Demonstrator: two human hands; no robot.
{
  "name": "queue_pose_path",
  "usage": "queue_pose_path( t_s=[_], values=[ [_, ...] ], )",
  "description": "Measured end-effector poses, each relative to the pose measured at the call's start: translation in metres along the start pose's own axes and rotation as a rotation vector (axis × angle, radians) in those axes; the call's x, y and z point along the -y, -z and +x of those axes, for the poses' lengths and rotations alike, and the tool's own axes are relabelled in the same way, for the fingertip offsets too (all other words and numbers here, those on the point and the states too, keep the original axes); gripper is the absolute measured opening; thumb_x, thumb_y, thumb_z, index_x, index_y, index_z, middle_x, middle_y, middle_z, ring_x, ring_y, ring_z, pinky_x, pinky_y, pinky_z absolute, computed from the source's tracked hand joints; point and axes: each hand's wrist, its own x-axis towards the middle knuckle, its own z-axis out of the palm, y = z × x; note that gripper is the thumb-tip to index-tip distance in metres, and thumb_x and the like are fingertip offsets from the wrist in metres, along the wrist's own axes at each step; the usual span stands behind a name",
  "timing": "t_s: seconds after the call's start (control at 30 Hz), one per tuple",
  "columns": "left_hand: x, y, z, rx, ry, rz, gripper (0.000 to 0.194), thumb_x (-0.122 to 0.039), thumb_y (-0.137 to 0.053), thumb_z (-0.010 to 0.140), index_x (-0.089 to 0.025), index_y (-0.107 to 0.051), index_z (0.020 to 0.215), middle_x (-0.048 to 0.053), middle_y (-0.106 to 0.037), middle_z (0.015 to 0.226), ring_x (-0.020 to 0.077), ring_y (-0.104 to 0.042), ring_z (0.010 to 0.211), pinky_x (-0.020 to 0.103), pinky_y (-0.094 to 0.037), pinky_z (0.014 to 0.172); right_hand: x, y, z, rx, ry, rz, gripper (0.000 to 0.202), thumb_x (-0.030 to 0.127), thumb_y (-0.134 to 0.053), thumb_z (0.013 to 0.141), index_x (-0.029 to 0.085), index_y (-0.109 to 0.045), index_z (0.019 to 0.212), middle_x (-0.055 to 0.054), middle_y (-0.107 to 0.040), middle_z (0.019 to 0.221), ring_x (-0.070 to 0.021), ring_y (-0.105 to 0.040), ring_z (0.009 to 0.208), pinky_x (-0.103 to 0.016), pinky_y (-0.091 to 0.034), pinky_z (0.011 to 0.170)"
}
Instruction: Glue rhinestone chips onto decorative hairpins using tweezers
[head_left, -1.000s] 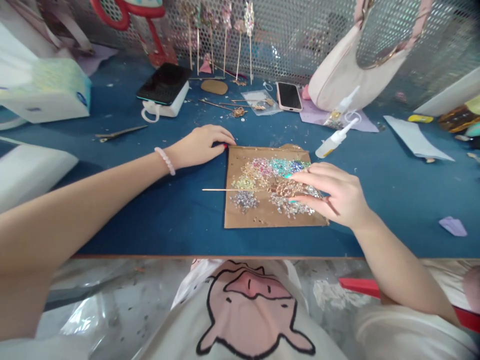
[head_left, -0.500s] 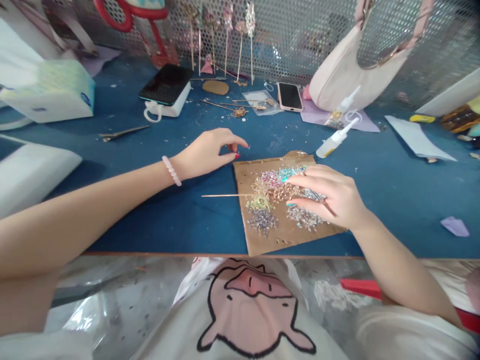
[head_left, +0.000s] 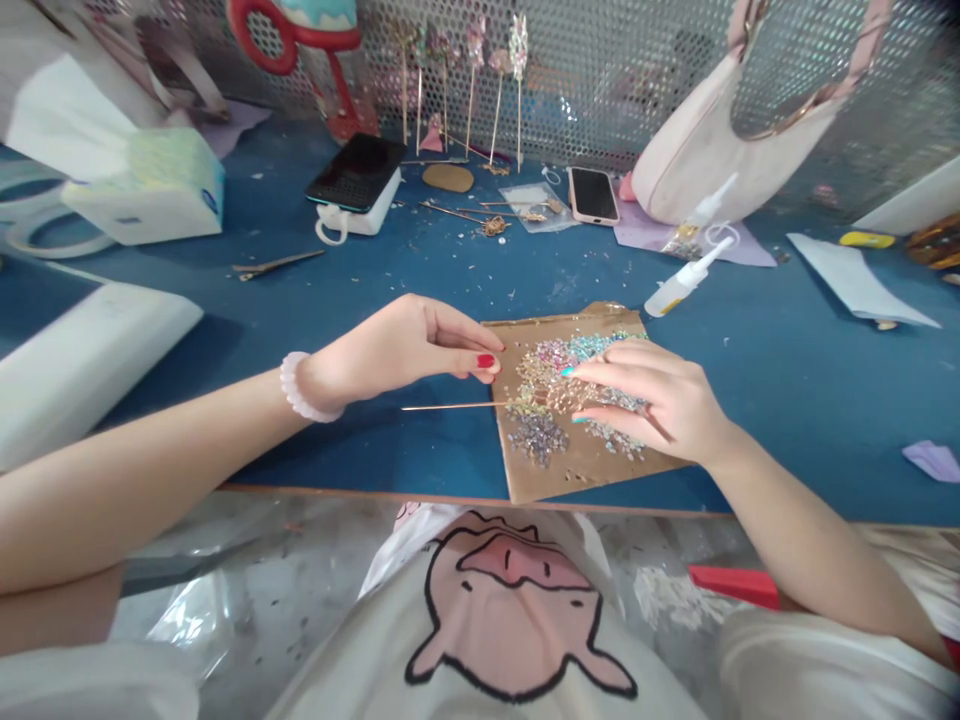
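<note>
My left hand is held over the left edge of a cardboard sheet, fingers bent, thumb and fingertips close but slightly apart, with nothing visible in them. Just below it a thin gold hair stick juts out leftward; its openwork gold end lies among the beads. My right hand hovers over the sheet's right side, closed around slim tweezers that its fingers mostly hide. Loose small beads lie in colour groups: purple-grey, pink, turquoise and clear.
A white glue bottle lies behind the cardboard. Farther back are a phone, a black device on a white box, a tissue box, a metal clip and a handbag. Finished sticks stand upright.
My left hand has moved toward me and down, closer to the hair stick, with thumb and fingers drawn nearer together. My right hand stays over the beads. The view has shifted slightly.
</note>
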Motion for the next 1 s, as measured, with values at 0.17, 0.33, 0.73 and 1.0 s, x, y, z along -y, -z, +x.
queue_pose_path(
  t_s=[0.17,0.33,0.73,1.0],
  values=[
    [-0.005,-0.003,-0.004,0.063,0.041,-0.075,0.014,-0.022,-0.066,0.075,-0.021,-0.070,0.089,-0.002,-0.074,0.079,0.0175,-0.069,0.077,0.029,-0.058,0.074,0.002,0.002,0.003,0.000,-0.001,0.008,0.029,0.029,-0.062,0.082,0.018,-0.056,0.108,-0.004,-0.064,0.081,-0.0136,-0.058,0.075,-0.030,-0.049,0.073],
    [-0.004,-0.002,-0.005,0.110,0.039,-0.206,0.017,-0.015,-0.066,0.073,-0.020,-0.069,0.089,-0.002,-0.073,0.079,0.0146,-0.069,0.076,0.024,-0.057,0.071,0.009,0.002,0.010,0.022,0.016,0.005,0.029,0.028,-0.063,0.081,0.017,-0.057,0.106,-0.004,-0.062,0.078,-0.0137,-0.057,0.075,-0.030,-0.049,0.073],
    [0.000,-0.001,-0.005,0.166,0.084,-0.382,0.022,-0.012,-0.065,0.077,-0.016,-0.066,0.098,0.000,-0.071,0.077,0.0123,-0.068,0.071,0.020,-0.058,0.062,0.021,-0.008,0.030,0.018,0.119,-0.017,0.029,0.028,-0.062,0.082,0.017,-0.055,0.107,-0.003,-0.060,0.080,-0.0141,-0.054,0.076,-0.031,-0.048,0.073],
    [0.002,-0.002,-0.005,0.184,0.039,-0.304,0.017,-0.015,-0.063,0.082,-0.019,-0.068,0.097,-0.002,-0.070,0.077,0.0107,-0.067,0.070,0.019,-0.059,0.062,0.022,-0.013,0.019,0.014,0.092,0.033,0.031,0.025,-0.065,0.080,0.016,-0.056,0.108,-0.004,-0.060,0.082,-0.0140,-0.055,0.079,-0.031,-0.048,0.074]
  ],
)
